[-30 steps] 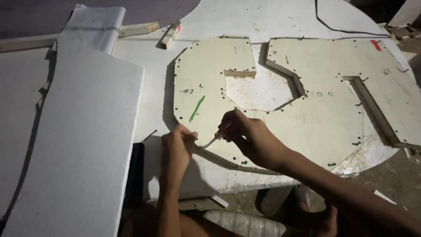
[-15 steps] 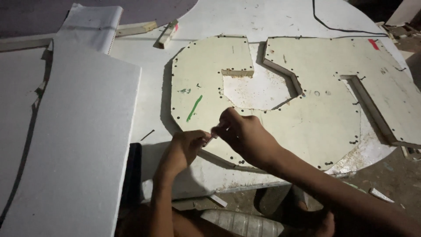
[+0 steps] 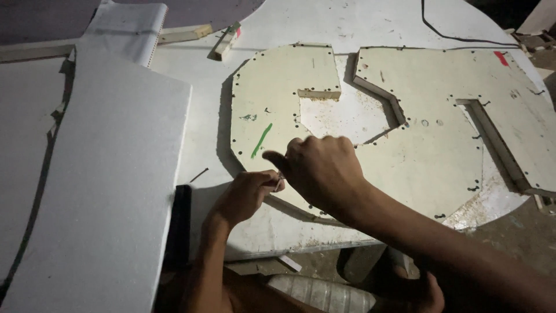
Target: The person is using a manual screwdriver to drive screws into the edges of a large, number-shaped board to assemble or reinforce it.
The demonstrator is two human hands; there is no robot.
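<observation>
Two hands meet at the near edge of the cream cut-out panel (image 3: 324,145) on the bench (image 3: 289,26); left hand (image 3: 246,194) pinches sth tiny, prob. a pin or screw, too small to tell; right hand (image 3: 321,171) curled over it, grip hidden; best w/ wrists low, steady, near the rim holes.

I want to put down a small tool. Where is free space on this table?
Free: the white table strip above the cream cutout board, and inside its notch. Crowded: its lower-left edge, where left hand and right hand meet.

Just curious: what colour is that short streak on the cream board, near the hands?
Green; the streak slants across the cream board, clearest in the head view.
</observation>
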